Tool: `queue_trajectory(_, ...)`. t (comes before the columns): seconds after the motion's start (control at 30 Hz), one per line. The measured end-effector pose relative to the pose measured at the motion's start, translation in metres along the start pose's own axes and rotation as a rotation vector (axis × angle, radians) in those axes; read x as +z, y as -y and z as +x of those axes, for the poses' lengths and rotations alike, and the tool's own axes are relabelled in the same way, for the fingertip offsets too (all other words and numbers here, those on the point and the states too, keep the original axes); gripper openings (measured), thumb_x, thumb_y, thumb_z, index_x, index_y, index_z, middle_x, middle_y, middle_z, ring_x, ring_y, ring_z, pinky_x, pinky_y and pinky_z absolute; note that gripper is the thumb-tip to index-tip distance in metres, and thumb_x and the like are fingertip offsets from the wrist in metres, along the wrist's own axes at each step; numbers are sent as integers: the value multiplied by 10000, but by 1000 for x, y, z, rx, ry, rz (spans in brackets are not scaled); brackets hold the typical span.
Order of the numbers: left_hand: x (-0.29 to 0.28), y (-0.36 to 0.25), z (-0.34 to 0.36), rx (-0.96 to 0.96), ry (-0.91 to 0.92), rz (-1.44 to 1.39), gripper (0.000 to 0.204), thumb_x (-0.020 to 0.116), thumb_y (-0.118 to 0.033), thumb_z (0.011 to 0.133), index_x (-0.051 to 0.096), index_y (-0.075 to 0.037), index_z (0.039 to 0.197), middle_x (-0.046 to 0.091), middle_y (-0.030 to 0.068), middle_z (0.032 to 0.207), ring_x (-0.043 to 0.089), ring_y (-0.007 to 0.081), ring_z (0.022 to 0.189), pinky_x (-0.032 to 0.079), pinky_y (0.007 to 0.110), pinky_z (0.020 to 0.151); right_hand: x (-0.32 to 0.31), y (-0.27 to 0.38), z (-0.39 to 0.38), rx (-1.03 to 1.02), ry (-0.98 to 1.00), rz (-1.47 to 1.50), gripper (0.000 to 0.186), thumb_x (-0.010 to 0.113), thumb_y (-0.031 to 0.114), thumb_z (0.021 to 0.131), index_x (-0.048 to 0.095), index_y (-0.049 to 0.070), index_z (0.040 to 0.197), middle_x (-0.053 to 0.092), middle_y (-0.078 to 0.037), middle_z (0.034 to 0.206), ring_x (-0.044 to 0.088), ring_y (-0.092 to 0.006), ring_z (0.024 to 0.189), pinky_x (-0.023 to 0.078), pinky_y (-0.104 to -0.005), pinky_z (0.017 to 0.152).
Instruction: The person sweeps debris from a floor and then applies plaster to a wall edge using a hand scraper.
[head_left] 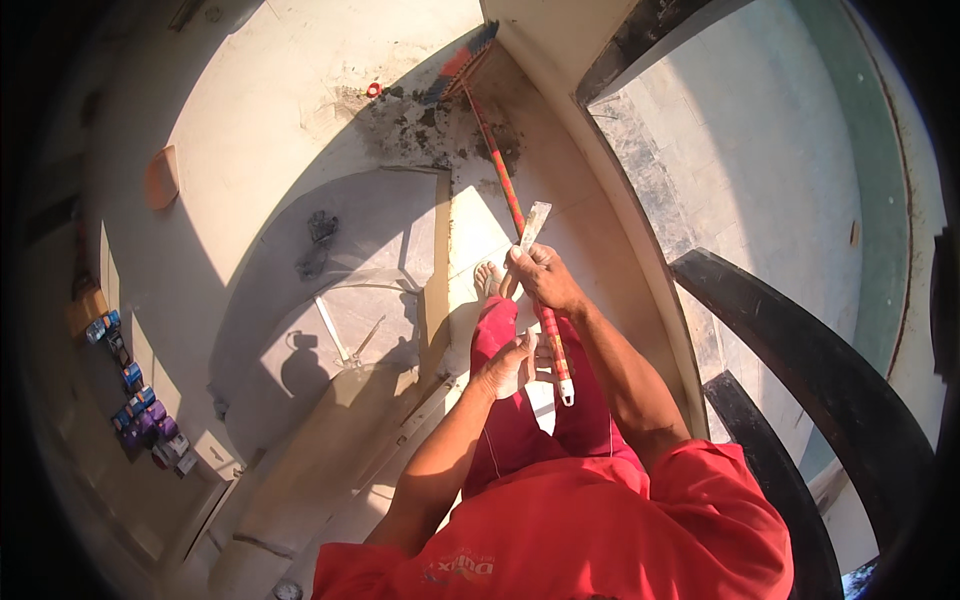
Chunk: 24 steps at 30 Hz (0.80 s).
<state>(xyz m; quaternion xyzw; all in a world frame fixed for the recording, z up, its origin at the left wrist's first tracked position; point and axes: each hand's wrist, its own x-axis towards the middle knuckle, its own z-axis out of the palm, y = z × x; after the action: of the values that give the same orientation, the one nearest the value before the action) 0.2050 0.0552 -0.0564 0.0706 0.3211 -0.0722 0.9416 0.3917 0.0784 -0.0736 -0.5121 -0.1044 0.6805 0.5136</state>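
Gripping round red-patterned broom handle [505,183] and flat whitish blade [535,224]: right hand [547,277] clamped | left hand [508,368] half-open, handle contact unclear | bristles [461,68] on dark grit [425,125], cream wall [560,35] beside | pale dusty floor [240,110], sunlit

Forearms [628,375] angled inward, right hand [545,274] curled tight, left hand [508,367] nearer the body, unclenched
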Motion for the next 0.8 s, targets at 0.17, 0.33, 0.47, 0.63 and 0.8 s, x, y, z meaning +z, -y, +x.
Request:
queue_trajectory(0.17,-66,31,73,206,-204,-127,441,519,-481,1015,572,-70,1168,644,69,944,643,228,901,544,421,851,-47,-71,104,33,50,-49,358,534,369,1039,596,32,933,678,-62,706,552,-111,572,481,-273,614)
queue_trajectory(0.33,-95,21,115,292,-438,-240,258,509,-368,1055,530,-140,936,444,-37,661,489,110,581,513,337,635,-75,-141,140,-33,-107,-376,413,542,433,1028,760,83,1021,610,-85,761,505,-199,1002,470,-389,886)
queue_trajectory(0.47,-127,50,125,247,-508,-157,293,482,-384,1065,518,-130,922,410,-37,641,421,100,522,482,277,550,-104,-170,138,-100,-351,-364,431,535,421,1034,727,40,974,632,-112,854,433,-261,1250,435,-454,977)
queue_trajectory(0.63,-160,81,141,305,-745,99,385,448,-405,1072,535,-46,964,408,-20,632,436,95,516,518,304,542,-181,-223,130,83,-516,0,366,517,347,1053,593,-9,1009,656,-131,904,641,-252,944,523,-395,776)
queue_trajectory(0.8,-208,104,165,235,-799,323,416,433,-415,1070,539,-20,996,467,4,642,506,112,542,515,311,558,-292,-402,133,416,-442,-1082,421,419,390,1059,608,16,1101,687,-248,980,678,-402,954,503,-510,813)
